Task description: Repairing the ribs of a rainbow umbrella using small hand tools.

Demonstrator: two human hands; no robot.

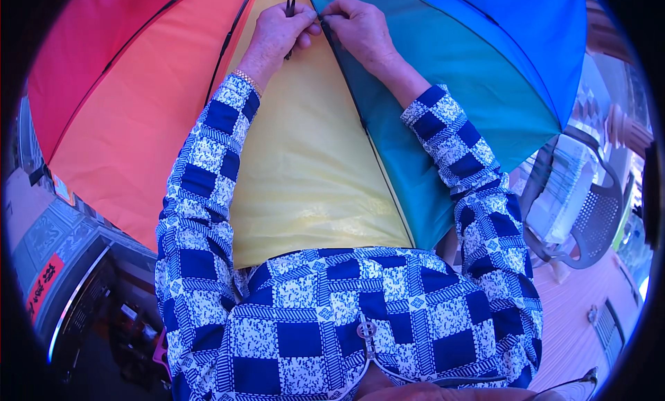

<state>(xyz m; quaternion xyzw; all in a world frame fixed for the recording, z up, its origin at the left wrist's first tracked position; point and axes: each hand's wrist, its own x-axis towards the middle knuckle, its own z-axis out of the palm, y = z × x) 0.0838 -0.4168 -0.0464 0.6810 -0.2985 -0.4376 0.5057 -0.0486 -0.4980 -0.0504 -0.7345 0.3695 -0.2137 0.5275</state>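
A large open umbrella with a rainbow canopy [298,158] is spread out before me, its inside and dark ribs showing. My left hand [280,34] is closed around small black thread snips [290,7], whose two pointed tips stick up past the fingers. Its thumb and fingertips also press in close to the dark umbrella rib [345,72] between the yellow and green panels. From the other side, my right hand [360,30] pinches at the same rib. The two sets of fingertips almost meet there, and any thread or small part between them is too small to make out.
A grey plastic chair [589,217] with a pale cushion or packet [564,190] stands to the right. At the lower left are a dark, shiny-edged cabinet or appliance [76,297] and a red paper strip [46,287]. The yellow panel reaches down to my chest.
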